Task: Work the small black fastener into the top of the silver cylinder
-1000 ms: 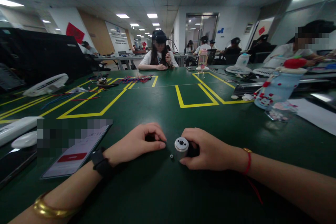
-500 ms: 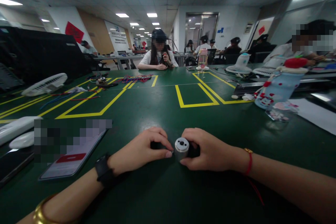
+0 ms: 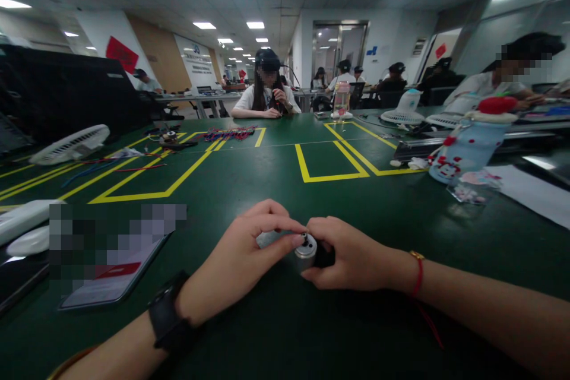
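Observation:
A small silver cylinder (image 3: 306, 251) with a black rear part lies on its side on the green table (image 3: 276, 184). My right hand (image 3: 351, 255) grips it from the right. My left hand (image 3: 243, 258) reaches in from the left, thumb and forefinger pinched on a tiny dark part (image 3: 304, 237) pressed against the cylinder's round face. A black watch sits on my left wrist, a red string on my right.
A phone (image 3: 113, 276) lies at the left, white devices beside it. Yellow tape boxes (image 3: 332, 160) mark the table. A decorated bottle (image 3: 467, 145) and papers stand at the right, fans and wires further back. Several people sit at tables beyond.
My left hand picked the tiny part off the table beside the cylinder and brought it right and up onto the cylinder's face. My right hand stayed put.

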The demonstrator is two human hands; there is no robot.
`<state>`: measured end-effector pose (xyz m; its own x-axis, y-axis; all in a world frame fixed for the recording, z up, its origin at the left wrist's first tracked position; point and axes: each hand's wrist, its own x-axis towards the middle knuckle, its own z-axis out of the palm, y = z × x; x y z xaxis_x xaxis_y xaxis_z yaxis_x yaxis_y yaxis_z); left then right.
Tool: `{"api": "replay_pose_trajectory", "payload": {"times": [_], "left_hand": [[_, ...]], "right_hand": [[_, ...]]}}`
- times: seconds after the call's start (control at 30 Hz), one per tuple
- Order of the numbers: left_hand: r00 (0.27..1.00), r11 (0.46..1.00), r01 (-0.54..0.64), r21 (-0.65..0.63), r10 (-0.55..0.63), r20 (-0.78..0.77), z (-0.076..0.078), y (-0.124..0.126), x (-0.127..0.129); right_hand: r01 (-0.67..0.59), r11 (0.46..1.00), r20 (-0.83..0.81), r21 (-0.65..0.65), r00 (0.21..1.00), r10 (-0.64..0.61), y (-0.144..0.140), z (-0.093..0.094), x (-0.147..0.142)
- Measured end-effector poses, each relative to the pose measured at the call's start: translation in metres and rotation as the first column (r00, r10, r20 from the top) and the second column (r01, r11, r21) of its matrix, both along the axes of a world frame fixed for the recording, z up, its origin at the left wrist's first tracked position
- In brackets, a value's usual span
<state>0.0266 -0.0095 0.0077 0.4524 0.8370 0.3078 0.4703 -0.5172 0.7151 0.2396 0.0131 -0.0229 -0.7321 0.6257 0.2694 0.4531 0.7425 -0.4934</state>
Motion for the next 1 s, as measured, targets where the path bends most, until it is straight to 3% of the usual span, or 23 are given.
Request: {"api": "replay_pose_trajectory", "payload": {"times": [0.17,0.37,0.5,0.6,0.7,0.83,1.0], "left_hand": [[0.999,0.999,0.024,0.026,-0.023,-0.042,0.004,-0.001,0.001],[0.999,0.998,0.031,-0.052,-0.033,-0.029,0.007,0.0,0.0],[0.995,0.985,-0.043,-0.167,0.057,0.083,-0.001,0.01,-0.009],[0.971,0.929,-0.146,-0.34,0.201,0.132,-0.011,0.021,-0.019],[0.936,0.872,-0.14,-0.469,0.271,0.224,-0.02,0.031,-0.027],[0.887,0.846,-0.108,-0.522,0.32,0.334,-0.028,0.035,-0.03],[0.901,0.851,-0.094,-0.516,0.294,0.32,-0.028,0.033,-0.03]], "right_hand": [[-0.005,1.0,-0.002,0.001,1.0,0.005,0.001,-0.001,0.0],[-0.009,1.0,-0.013,0.001,1.0,0.009,0.0,0.0,0.0],[0.002,1.0,-0.008,-0.012,1.0,-0.002,-0.001,0.002,0.0],[0.012,1.0,0.008,-0.019,1.0,-0.011,-0.001,0.004,0.0],[0.009,1.0,0.018,-0.023,1.0,-0.008,-0.001,0.005,0.0],[0.001,1.0,0.005,-0.025,1.0,-0.001,-0.001,0.006,0.0],[0.012,1.0,0.008,-0.022,1.0,-0.012,-0.002,0.006,0.0]]}}
